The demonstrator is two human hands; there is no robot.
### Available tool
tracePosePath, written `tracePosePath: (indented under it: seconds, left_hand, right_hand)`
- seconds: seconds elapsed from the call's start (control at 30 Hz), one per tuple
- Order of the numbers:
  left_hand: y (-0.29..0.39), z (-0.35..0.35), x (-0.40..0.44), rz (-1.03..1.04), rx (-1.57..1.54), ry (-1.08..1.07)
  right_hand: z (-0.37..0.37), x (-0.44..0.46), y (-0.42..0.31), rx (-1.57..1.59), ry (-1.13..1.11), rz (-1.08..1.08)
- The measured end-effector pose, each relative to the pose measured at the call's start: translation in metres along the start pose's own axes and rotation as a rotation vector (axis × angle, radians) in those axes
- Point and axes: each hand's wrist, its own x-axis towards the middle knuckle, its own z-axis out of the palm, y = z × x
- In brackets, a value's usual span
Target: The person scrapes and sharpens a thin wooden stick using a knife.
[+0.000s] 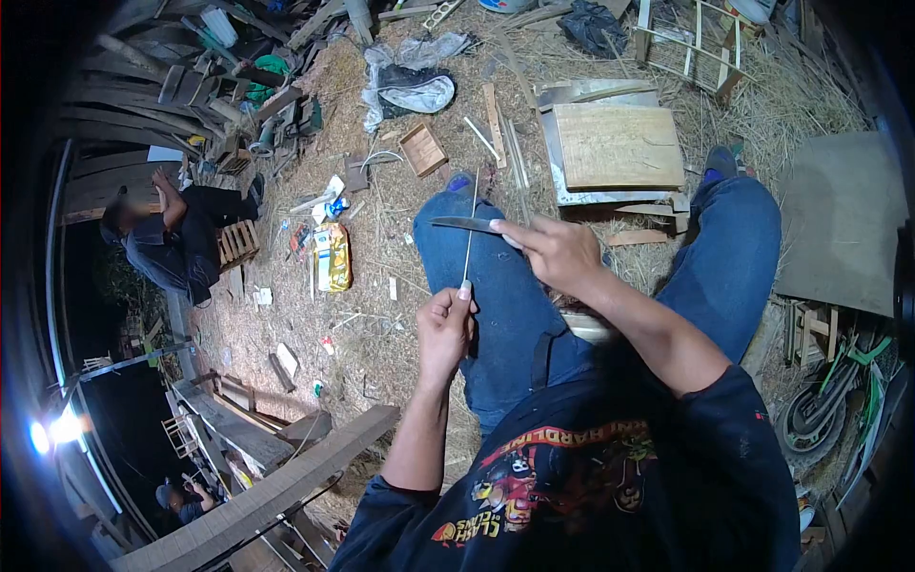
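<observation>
My left hand [445,322] is closed on the lower end of a thin stick [468,255], which stands up over my left thigh. In my right hand [556,250] is the handle of a knife [464,223], fingers wrapped round it. The dark blade points left and crosses the stick above my left hand. Under both hands are my legs in blue jeans [515,315]. Ahead of my knees lies a light wooden board [620,145] on a pale stack.
A small wooden box [422,150], a yellow packet [332,257] and wood strips lie on the straw-covered ground. One person [162,238] sits at the left, another [186,500] is at the lower left. A wooden beam [267,496] crosses the lower left; a wheel [815,419] is at the right.
</observation>
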Motion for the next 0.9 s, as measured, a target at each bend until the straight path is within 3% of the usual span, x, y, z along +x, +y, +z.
tracePosePath:
  seconds: [0.1, 0.23, 0.33, 0.47, 0.6, 0.67, 0.73, 0.9]
  left_hand:
    - [-0.005, -0.001, 0.003, 0.031, -0.024, -0.018]
    - [-0.007, -0.004, 0.001, 0.041, -0.020, -0.026]
    - [-0.002, -0.002, 0.001, 0.021, -0.015, -0.037]
    - [-0.004, -0.006, -0.003, 0.014, -0.042, -0.017]
    - [-0.005, -0.011, -0.006, 0.021, -0.051, -0.057]
    - [-0.006, -0.012, -0.011, 0.011, -0.043, -0.049]
    - [0.000, -0.009, -0.009, -0.020, -0.035, -0.020]
    - [-0.004, -0.013, -0.015, -0.018, -0.021, -0.039]
  right_hand:
    - [0.003, -0.008, -0.014, -0.016, -0.010, -0.137]
    - [0.009, 0.009, 0.006, 0.039, 0.055, 0.040]
    - [0.007, -0.003, -0.011, 0.016, -0.030, -0.062]
    - [0.013, 0.009, 0.005, 0.100, 0.070, 0.004]
    - [0.001, 0.002, -0.012, 0.058, -0.036, -0.081]
    - [0.006, 0.003, -0.007, 0.064, -0.089, -0.025]
    - [0.010, 0.005, -0.007, 0.111, 0.019, -0.047]
    - [0.004, 0.000, -0.006, 0.074, 0.001, -0.058]
